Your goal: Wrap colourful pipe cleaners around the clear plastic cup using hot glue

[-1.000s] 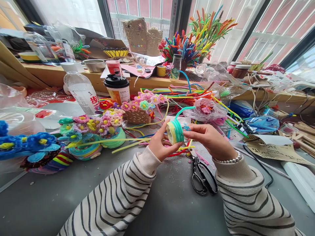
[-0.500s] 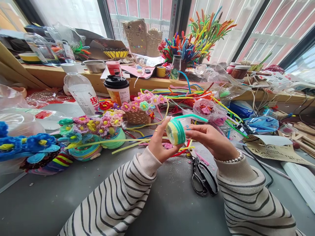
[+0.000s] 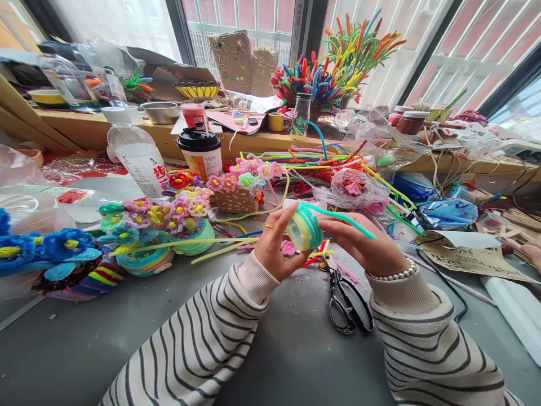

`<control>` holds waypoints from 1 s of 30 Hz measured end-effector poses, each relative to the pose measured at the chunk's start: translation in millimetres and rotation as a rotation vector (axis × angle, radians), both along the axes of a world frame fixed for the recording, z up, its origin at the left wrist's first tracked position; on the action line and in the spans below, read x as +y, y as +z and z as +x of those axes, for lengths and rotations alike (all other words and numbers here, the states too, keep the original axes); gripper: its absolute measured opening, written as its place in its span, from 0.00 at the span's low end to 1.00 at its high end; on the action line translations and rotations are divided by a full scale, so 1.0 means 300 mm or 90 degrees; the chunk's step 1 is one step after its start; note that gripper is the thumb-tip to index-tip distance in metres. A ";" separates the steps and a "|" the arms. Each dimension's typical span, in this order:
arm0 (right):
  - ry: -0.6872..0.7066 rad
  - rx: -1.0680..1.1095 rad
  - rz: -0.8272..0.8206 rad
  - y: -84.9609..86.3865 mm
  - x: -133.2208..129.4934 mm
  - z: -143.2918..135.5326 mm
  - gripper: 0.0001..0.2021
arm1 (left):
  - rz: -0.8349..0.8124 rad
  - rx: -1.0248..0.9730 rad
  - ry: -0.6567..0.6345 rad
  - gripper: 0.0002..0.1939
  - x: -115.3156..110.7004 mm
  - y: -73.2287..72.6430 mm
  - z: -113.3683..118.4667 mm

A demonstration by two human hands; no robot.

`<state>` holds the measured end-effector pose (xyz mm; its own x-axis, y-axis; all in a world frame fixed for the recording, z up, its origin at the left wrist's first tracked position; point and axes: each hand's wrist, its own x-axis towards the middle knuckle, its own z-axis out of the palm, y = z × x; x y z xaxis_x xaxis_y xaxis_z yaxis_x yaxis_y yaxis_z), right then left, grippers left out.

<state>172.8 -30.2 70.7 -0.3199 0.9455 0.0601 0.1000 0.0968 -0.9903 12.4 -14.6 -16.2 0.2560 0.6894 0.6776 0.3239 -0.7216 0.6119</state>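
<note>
My left hand (image 3: 276, 242) is closed round a small clear jar (image 3: 296, 232), thumb below and fingers above. Yellow and turquoise pipe cleaners are wound round the jar in bands. From its top, the loose end of a turquoise pipe cleaner (image 3: 344, 217) stretches right, passing over the fingers of my right hand (image 3: 366, 242). Those fingers press against the jar's right side; their tips are partly hidden. Black-handled scissors (image 3: 349, 299) lie on the table below my right hand. A pink pipe-cleaner flower (image 3: 288, 248) shows behind the jar.
Pipe-cleaner flower pots (image 3: 146, 259) stand at left, near a water bottle (image 3: 137, 152) and a lidded cup (image 3: 200, 152). Loose pipe cleaners (image 3: 291, 160) pile up behind my hands. A printed paper sheet (image 3: 473, 259) and a white slab (image 3: 515, 310) lie right. Part of another hand (image 3: 533, 251) appears at the right edge.
The jar has tilted and turned in my hands. The turquoise loose end has swung down to the right, across my right fingers. Another hand has come in at the right edge.
</note>
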 end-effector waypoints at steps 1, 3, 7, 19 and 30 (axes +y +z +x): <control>0.009 0.003 -0.012 -0.003 0.001 0.002 0.12 | 0.015 0.008 0.003 0.41 0.002 -0.001 -0.001; 0.035 0.020 -0.056 -0.015 0.006 0.009 0.11 | 0.047 0.021 0.009 0.40 0.005 -0.002 -0.002; 0.071 0.074 -0.139 -0.053 0.022 0.031 0.09 | 0.088 0.034 0.014 0.40 0.008 -0.003 -0.003; 0.019 0.119 -0.133 -0.090 0.039 0.045 0.12 | 0.109 0.041 0.017 0.40 0.006 -0.005 -0.003; 0.029 0.107 -0.111 -0.087 0.037 0.038 0.14 | 0.102 0.047 0.035 0.39 -0.003 0.005 -0.001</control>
